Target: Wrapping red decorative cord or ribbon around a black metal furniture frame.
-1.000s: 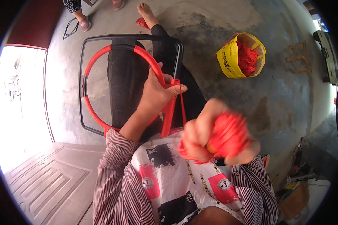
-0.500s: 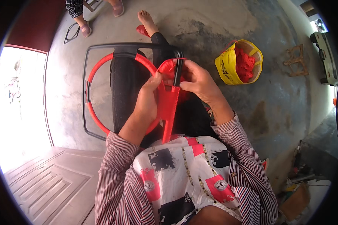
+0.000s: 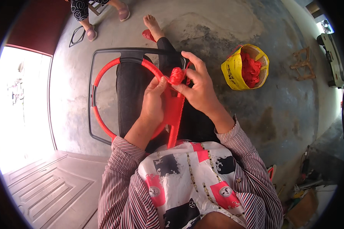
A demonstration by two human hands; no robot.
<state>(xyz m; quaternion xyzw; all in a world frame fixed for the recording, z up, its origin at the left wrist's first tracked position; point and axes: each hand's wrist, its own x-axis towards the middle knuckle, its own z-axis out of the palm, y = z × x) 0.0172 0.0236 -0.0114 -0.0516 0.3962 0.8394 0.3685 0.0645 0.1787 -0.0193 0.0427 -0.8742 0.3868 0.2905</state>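
A black rectangular frame [image 3: 139, 50] with a round inner ring [image 3: 106, 71] lies across my lap. Red cord is wrapped around much of the ring, and a red corded panel [image 3: 174, 108] spans between ring and frame on the right. My left hand [image 3: 152, 100] is closed on the ring's right side, its thumb and finger pinching red cord there. Beside it, my right hand [image 3: 200, 87] grips a small bundle of red cord [image 3: 176, 76] between thumb and fingers. Its index finger stretches up to the frame's upper right corner.
On the floor to the right stands a yellow bag [image 3: 231, 72] holding red material [image 3: 250, 69]. Farther right is a small wooden stool [image 3: 303, 64]. Another person's feet [image 3: 91, 33] show at the upper left, near a second black frame [image 3: 77, 36]. A panelled door [image 3: 53, 183] lies lower left.
The red cord bundle has come out from behind the frame's right bar to its left side, above the panel. My right index finger has lifted to the frame's corner.
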